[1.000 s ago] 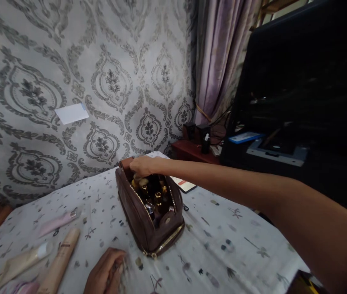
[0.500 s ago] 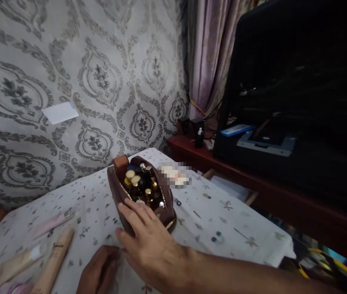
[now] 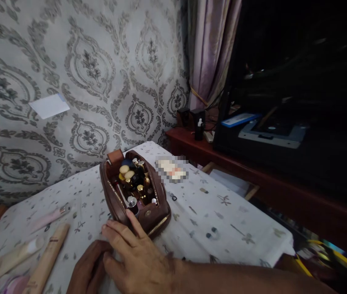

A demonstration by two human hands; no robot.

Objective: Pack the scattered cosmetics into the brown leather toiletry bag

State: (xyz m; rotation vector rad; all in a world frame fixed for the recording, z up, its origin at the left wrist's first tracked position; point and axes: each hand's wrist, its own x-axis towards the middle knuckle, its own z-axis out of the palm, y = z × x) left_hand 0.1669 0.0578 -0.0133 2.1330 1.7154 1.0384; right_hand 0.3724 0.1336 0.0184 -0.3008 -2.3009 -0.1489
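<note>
An open brown leather toiletry bag (image 3: 158,214) stands on the patterned white tablecloth (image 3: 228,220). It is packed with several small bottles and jars (image 3: 130,177) with gold and cream caps. My right hand (image 3: 133,255) lies flat and open at the bag's near end, with its fingertips touching the leather. My left hand (image 3: 87,267) rests on the cloth just left of it and partly under it. Its fingers are curled, and their tips are hidden.
A tan tube (image 3: 46,259), a cream tube (image 3: 17,253) and a pink tube (image 3: 49,218) lie on the cloth at left. A blurred card (image 3: 171,169) lies beyond the bag. A dark red shelf (image 3: 253,171) with a black screen (image 3: 298,73) stands to the right.
My right hand has drawn back from the bag's far top edge to its near end and now lies flat there. The left hand has stayed in place.
</note>
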